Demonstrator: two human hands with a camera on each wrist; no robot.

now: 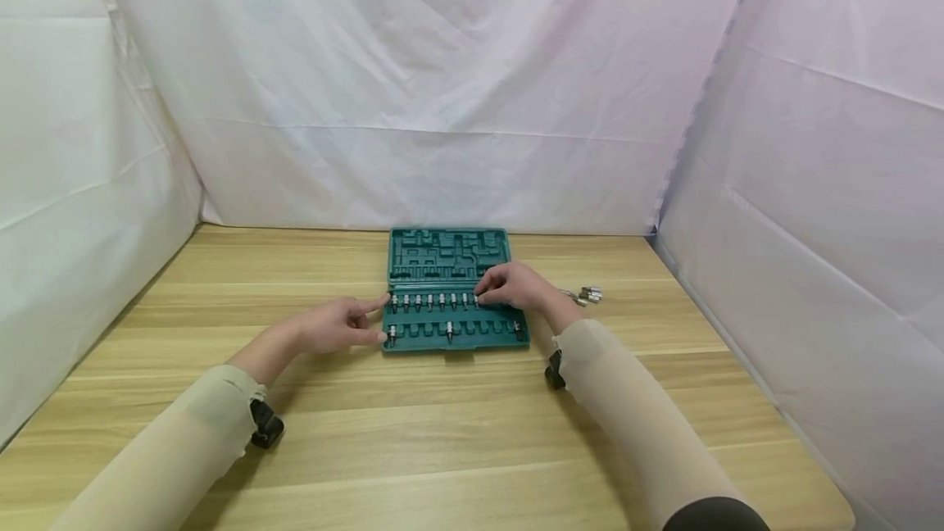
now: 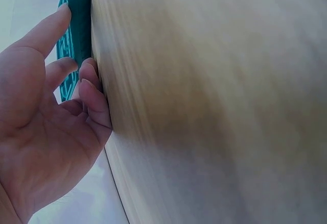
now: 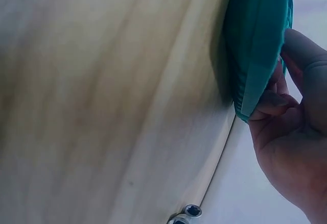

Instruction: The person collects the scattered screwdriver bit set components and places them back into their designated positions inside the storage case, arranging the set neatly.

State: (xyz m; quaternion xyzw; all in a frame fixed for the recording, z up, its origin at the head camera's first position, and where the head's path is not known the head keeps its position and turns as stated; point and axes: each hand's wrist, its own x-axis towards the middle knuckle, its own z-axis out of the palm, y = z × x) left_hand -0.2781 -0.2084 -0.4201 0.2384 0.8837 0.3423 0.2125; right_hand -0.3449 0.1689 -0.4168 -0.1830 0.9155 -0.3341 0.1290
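A green plastic tool case [image 1: 420, 342] lies opened flat on the table. Silver-topped bit sockets [image 1: 430, 302] fill much of its upper row, while the lower row holds a few, one in the middle [image 1: 450, 332]. My left hand [image 1: 335, 326] rests against the case's left edge, thumb and forefinger spread along it. In the left wrist view, the left thumb [image 2: 53, 27] touches the rim. Over the right part of the upper row, my right hand [image 1: 516, 287] pinches a bit socket [image 1: 476, 300] at its slot, partly hidden by the fingers.
Several loose silver sockets [image 1: 592, 294] lie on the wooden table [image 1: 442, 433] right of the case, partly behind the right forearm. White cloth [image 1: 428, 88] hangs behind and at both sides. The case's moulded lid [image 1: 448, 252] lies toward the back.
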